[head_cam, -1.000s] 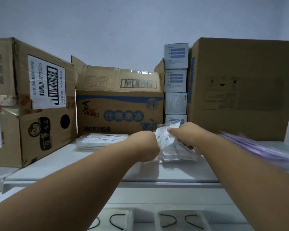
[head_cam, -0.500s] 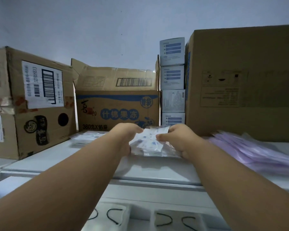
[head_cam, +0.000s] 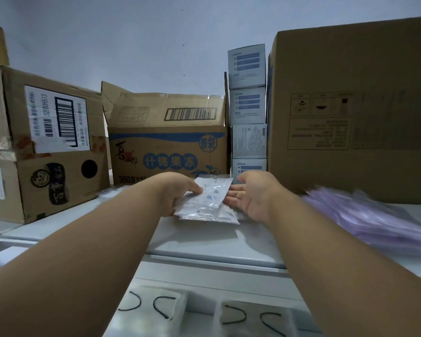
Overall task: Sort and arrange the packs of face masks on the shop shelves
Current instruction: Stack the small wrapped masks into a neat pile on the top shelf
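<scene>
A small stack of clear-wrapped white mask packs (head_cam: 208,203) with blue print lies on the top shelf (head_cam: 204,242), in front of the cartons. My left hand (head_cam: 178,193) rests on the stack's left side, its thumb laid over the top pack. My right hand (head_cam: 252,194) stands just right of the stack with palm facing left and fingers straight, the fingertips at the pack's right edge. A heap of purple mask packs (head_cam: 374,220) lies on the shelf to the right, blurred.
Cartons line the back of the shelf: a taped box (head_cam: 46,144) at left, a blue-printed box (head_cam: 167,142) in the middle, a big plain carton (head_cam: 353,110) at right. Small white-blue boxes (head_cam: 248,105) stand stacked between them. Below, packs with black ear loops (head_cam: 248,317) hang.
My right hand has let go of the packs and opened, palm turned toward the stack. My left hand now lies on the stack, which sits flatter on the shelf.
</scene>
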Available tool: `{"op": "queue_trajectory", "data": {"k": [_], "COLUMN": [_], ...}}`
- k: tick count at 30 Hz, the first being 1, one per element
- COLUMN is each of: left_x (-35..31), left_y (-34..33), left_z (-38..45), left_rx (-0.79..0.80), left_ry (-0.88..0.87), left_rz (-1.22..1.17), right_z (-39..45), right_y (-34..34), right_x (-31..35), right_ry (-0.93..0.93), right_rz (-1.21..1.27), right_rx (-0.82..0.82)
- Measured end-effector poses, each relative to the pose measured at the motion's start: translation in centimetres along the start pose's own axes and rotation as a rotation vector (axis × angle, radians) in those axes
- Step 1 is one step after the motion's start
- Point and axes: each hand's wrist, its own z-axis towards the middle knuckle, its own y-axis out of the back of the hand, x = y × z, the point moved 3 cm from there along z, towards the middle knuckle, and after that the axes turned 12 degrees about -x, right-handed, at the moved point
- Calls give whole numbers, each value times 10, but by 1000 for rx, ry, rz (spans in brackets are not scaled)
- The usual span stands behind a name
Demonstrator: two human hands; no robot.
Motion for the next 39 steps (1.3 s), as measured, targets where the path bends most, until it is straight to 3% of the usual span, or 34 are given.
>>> {"op": "queue_trajectory", "data": {"k": [3, 6, 12, 16, 20, 25, 28, 30, 34, 37, 39], "left_x": [7, 6, -1, -1, -8, -13, -8, -3, 5, 8, 11], "left_y": [-5, -7, -13, -15, -1, 17, 18, 15, 10, 12, 19], "left_z": [9, 9, -4, -1, -6, -30, -33, -33, -34, -36, -38], "left_rx": [-10, -50, 16, -7, 8, 97, 134, 162, 168, 140, 94], "left_ry": [27, -13, -94, -185, -387, -620, -649, -644, -609, -598, -544], "left_rz": [11, -58, -188, -263, -469, -617, -610, -563, -516, -559, -735], "right_z": [13, 18, 17, 18, 23, 10, 3, -7, -31, -33, -29], "right_y": [8, 21, 3, 6, 9, -3, -1, 0, -4, -4, -6], "right_x": [3, 8, -4, -2, -1, 1, 4, 6, 2, 1, -4], "right_ry": [97, 300, 152, 241, 346, 293, 326, 339, 322, 311, 281], "right_rz": [-56, -348, -213, -180, -247, -36, 118, 199, 20, -65, -102], "right_rx": [-112, -261, -19, -6, -35, 214, 249, 356, 576, 559, 504]}}
